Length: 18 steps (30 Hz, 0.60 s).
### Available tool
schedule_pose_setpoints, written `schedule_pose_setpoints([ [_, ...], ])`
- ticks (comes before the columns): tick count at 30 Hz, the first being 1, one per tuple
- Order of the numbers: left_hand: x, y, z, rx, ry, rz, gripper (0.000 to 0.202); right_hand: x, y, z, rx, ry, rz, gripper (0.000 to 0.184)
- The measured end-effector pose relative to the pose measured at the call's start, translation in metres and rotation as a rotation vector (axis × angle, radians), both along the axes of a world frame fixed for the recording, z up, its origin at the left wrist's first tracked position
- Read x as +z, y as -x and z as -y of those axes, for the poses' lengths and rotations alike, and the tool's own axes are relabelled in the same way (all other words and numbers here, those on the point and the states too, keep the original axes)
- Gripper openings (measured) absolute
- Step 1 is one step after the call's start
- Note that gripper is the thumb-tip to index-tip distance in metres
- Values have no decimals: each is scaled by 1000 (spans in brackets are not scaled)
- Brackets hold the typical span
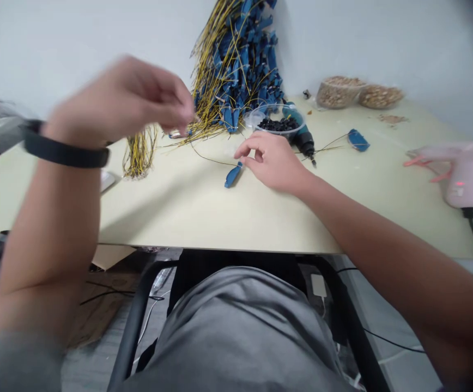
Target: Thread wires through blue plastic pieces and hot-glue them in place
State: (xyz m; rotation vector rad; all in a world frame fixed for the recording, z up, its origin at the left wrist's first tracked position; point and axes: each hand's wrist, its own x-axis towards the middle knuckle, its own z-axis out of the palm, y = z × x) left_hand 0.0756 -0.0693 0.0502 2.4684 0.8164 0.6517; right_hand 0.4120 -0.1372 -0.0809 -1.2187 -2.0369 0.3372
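My left hand [138, 103], blurred by motion, is raised above the table with its fingers pinched. A thin dark wire [212, 160] curves up to its fingertips from a small blue piece [233, 175] with a rounded, leaf-like shape. My right hand [275, 160] rests low over the table, thumb and forefinger closed at the upper end of that blue piece, where the wire joins. Just behind the right hand stands a clear round tub [297, 130] of small black parts. A teal and black power screwdriver [304, 139] lies against the tub.
A tall heap of blue pieces with yellow and black wires [236, 71] leans on the wall. A wire bundle [139, 155] lies left. Another blue piece [358, 140], containers of tan bits [338, 92] and a pink hot-air tool [461, 174] with a cord are at the right.
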Motion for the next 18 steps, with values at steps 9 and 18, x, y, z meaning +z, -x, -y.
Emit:
schedule_pose_setpoints([
  [9,-96,-66,5,-125,27,-196,33,3,0,1,30,122,35,17],
  [18,-109,-67,8,-78,92,-56,39,14,9,15,48,152,46,8],
])
